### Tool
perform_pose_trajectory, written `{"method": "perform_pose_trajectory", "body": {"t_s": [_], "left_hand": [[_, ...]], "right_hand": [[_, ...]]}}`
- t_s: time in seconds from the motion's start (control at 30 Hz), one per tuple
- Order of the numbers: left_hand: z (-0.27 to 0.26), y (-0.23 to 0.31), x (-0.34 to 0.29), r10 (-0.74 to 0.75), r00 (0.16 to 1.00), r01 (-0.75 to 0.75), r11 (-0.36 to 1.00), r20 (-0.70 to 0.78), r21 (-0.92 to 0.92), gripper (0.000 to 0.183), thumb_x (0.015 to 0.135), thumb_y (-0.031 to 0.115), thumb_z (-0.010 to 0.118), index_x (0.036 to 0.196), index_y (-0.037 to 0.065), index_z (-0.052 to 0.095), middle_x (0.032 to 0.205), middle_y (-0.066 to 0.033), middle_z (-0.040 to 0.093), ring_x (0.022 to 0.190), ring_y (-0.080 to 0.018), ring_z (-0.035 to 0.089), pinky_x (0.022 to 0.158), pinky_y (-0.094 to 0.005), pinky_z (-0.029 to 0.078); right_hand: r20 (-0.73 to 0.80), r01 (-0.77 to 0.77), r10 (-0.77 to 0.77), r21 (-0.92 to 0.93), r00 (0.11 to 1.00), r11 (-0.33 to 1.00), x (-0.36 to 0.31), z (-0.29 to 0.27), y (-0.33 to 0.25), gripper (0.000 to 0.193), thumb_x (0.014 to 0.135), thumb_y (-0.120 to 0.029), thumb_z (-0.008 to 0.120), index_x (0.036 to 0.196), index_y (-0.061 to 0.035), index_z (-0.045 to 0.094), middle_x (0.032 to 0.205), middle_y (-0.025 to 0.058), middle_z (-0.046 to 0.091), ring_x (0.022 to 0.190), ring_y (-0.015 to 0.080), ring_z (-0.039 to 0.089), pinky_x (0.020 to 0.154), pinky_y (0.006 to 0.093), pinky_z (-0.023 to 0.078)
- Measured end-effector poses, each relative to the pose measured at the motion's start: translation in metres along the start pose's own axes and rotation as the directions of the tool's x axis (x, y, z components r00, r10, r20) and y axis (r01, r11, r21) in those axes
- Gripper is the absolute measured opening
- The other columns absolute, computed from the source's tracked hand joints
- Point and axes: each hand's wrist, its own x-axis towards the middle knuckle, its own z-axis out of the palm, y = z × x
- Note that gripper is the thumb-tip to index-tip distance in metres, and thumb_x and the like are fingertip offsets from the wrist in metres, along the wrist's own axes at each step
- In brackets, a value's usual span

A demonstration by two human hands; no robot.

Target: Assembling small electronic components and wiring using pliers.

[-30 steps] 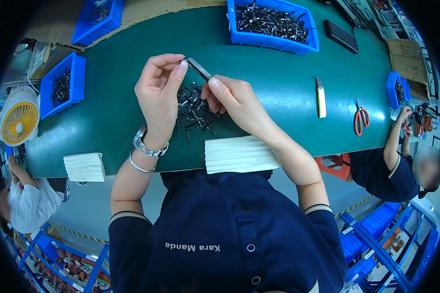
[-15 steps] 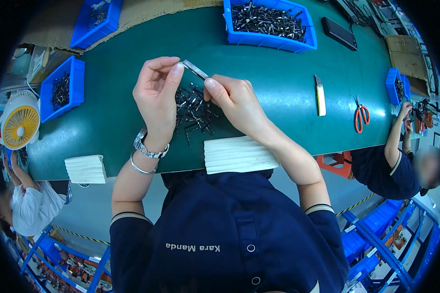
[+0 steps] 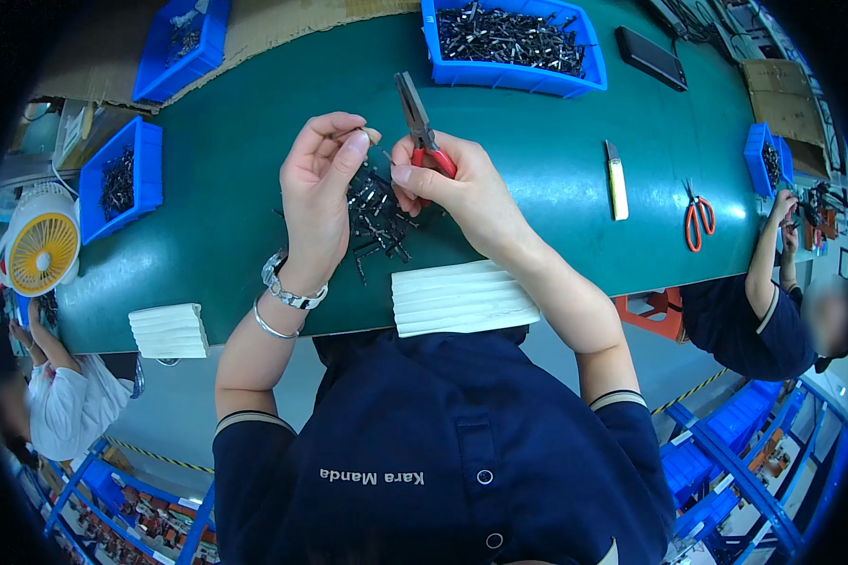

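Observation:
Over the pile of small black metal parts [image 3: 379, 218] on the green table, my two hands are close together. My left hand [image 3: 318, 193], with a metal watch and a bangle on its wrist, pinches a small thin part [image 3: 383, 148] between thumb and fingertips; its exact kind is too small to tell. The part's other end points to my right thumb. Wrapped in my right hand [image 3: 466, 188] are pliers [image 3: 415, 111] with red handles, their grey jaws pointing up and away from the left hand.
A blue bin [image 3: 513, 80] of similar parts stands at the far side, with more blue bins [image 3: 146, 193] at left. A yellow knife [image 3: 616, 184], red-handled scissors [image 3: 698, 226] and a black box [image 3: 650, 58] lie at right. White ribbed pads [image 3: 462, 299] line the near edge. People work at both sides.
In the right hand, the pliers have swung from pointing at the left fingertips to pointing up and away, showing their red handles. The left hand has shifted slightly right.

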Motion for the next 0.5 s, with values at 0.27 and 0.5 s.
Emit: {"method": "perform_pose_trajectory", "body": {"t_s": [0.27,0.5], "left_hand": [[0.0007,-0.0016,-0.0008,-0.091,0.994,0.097,0.99,0.064,-0.106,0.019,0.094,0.009,0.056,0.111,0.001,0.055,0.099,-0.0066,0.06,0.087,-0.0097,0.053,0.081,-0.023,0.045],[-0.0005,-0.0039,-0.0018,-0.107,0.989,0.118,0.987,0.101,-0.109,0.019,0.096,0.011,0.053,0.113,0.002,0.052,0.1,-0.0051,0.058,0.088,-0.0093,0.052,0.081,-0.0235,0.044]], "right_hand": [[-0.083,0.119,-0.14,-0.216,0.987,0.969,0.0018,0.0006,0.0091,0.012,0.082,-0.013,0.063,0.082,-0.0031,0.057,0.065,0.0017,0.053,0.059,0.0093,0.047,0.056,0.0264,0.04],[-0.094,0.13,-0.179,-0.387,0.979,0.913,-0.0016,0.0029,0.005,0.014,0.081,-0.014,0.063,0.081,-0.0016,0.056,0.064,0.0042,0.051,0.059,0.0109,0.044,0.056,0.0292,0.039]]}}
